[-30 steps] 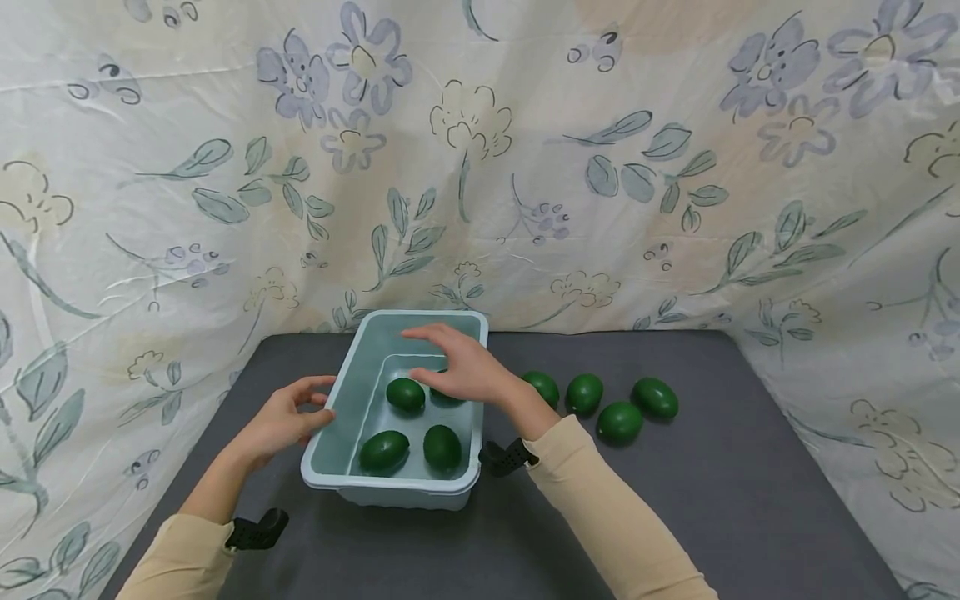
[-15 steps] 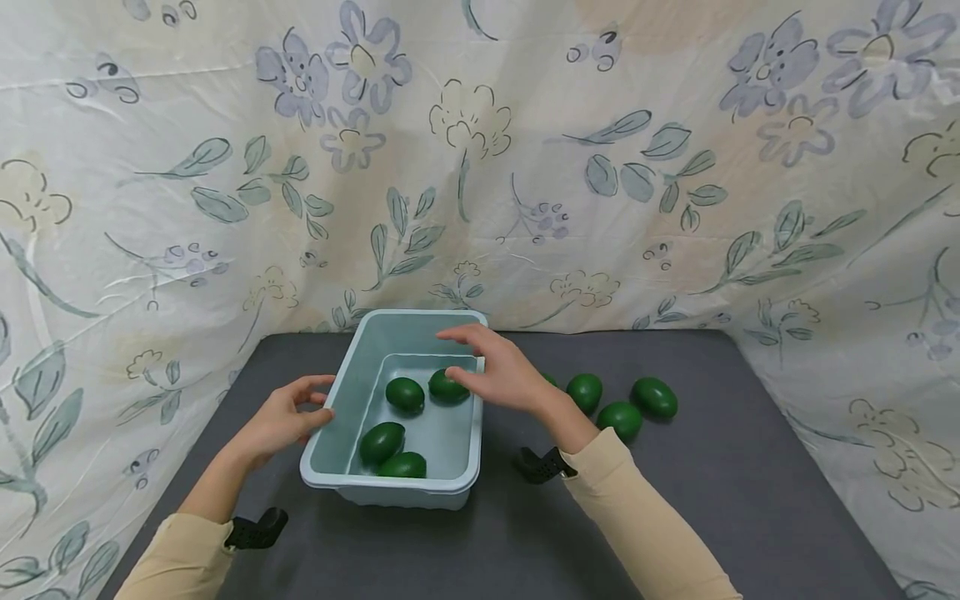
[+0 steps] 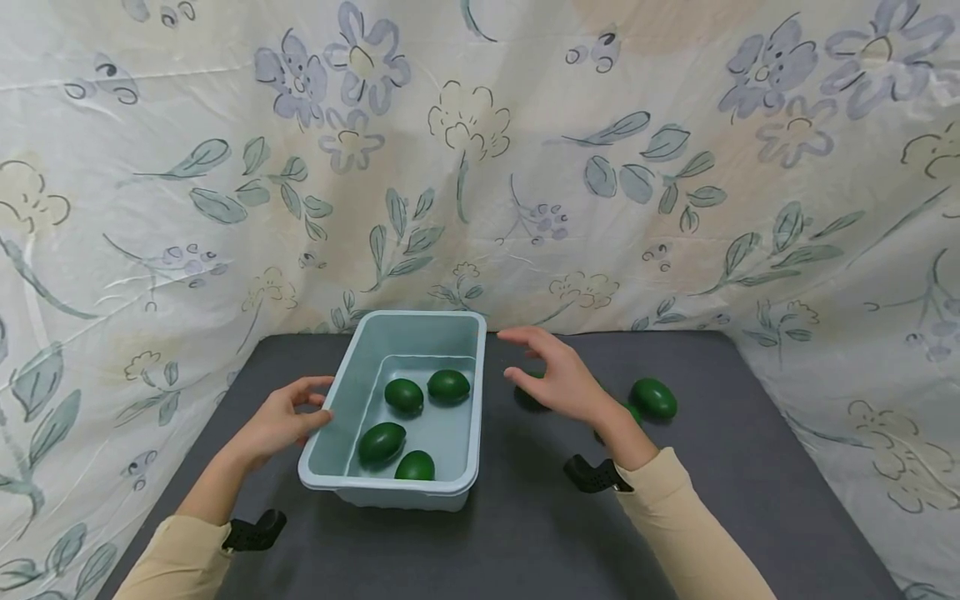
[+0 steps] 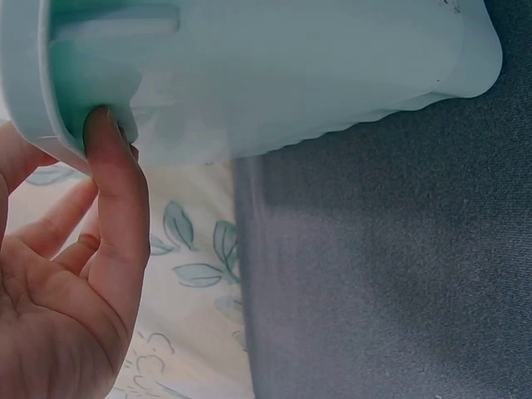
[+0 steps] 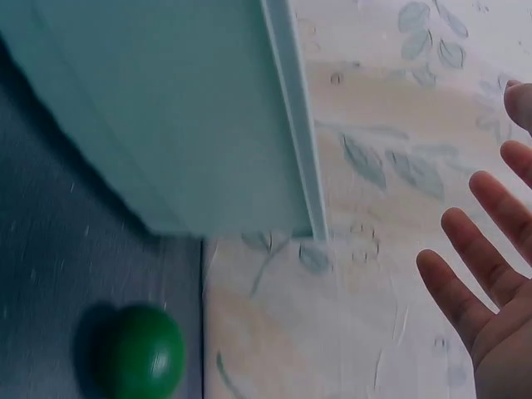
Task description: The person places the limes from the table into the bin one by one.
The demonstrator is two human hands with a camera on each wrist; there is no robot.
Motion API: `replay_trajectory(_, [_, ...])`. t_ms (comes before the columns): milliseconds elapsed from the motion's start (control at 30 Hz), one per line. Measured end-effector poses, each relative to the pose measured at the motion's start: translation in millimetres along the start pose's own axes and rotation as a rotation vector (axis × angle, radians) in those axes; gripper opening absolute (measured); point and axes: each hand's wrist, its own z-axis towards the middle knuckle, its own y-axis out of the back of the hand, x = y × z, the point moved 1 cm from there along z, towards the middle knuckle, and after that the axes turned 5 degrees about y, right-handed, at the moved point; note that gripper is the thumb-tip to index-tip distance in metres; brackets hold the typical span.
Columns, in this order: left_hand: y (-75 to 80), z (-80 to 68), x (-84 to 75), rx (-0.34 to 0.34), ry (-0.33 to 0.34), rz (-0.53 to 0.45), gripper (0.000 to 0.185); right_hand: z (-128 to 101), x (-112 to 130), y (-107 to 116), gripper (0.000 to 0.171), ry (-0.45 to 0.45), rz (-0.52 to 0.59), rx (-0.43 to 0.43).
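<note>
A pale blue-green plastic bin (image 3: 318, 467) stands left of the middle of the table. My left hand (image 3: 281, 421) holds its left rim; in the left wrist view the thumb (image 4: 116, 183) tucks under the lip. Several smooth, dark green oval fruits lie inside, among them a fruit (image 3: 381, 443) near the front left and a fruit (image 3: 448, 387) at the back right. My right hand (image 3: 562, 379), fingers spread and holding nothing, is right of the bin, over another green fruit (image 3: 528, 398). Its forearm and palm partly hide other fruits.
A green fruit (image 3: 654, 398) lies farther right on the dark grey table (image 3: 750, 483). Flower-printed cloth (image 3: 480, 250) hangs right behind the table's back edge. Black wrist cameras (image 3: 596, 475) stick out from both wrists.
My right hand has moved out of the bin to the right, over the loose fruits. A fruit at the bin's front has rolled left, then slightly back. My left hand stays put.
</note>
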Motion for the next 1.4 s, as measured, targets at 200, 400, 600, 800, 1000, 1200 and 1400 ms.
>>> replay_trajectory(200, [0.7,0.2,-0.5,-0.003,-0.002,0.01,0.061,-22.0,-18.0,16.2,0.048,-0.049,-0.026,-0.03])
replay_trajectory(400, [1.3,0.1,0.5,-0.005,0.002,0.01,0.06,-43.0,-34.1,30.4,0.048,-0.091,-0.031,-0.068])
replay_trajectory(600, [2.2,-1.8,1.8,-0.003,0.004,0.001,0.06,-65.0,-51.0,43.4,0.046,-0.167,-0.099,-0.101])
replay_trajectory(800, [1.6,-2.2,2.1,-0.002,-0.003,0.007,0.061,-85.4,-67.6,60.3,0.045,-0.226,-0.176,-0.15])
replay_trajectory(1000, [1.2,-2.4,1.9,0.001,-0.003,0.002,0.061,-104.3,-88.9,71.9,0.043,-0.299,-0.18,-0.194])
replay_trajectory(1200, [0.8,-1.1,1.5,0.008,-0.002,-0.004,0.061,-134.0,-141.9,71.0,0.044,-0.377,-0.203,-0.244])
replay_trajectory(1400, [-0.5,0.0,0.1,0.013,-0.005,0.0,0.061,-134.1,-124.0,77.4,0.05,-0.453,-0.214,-0.171])
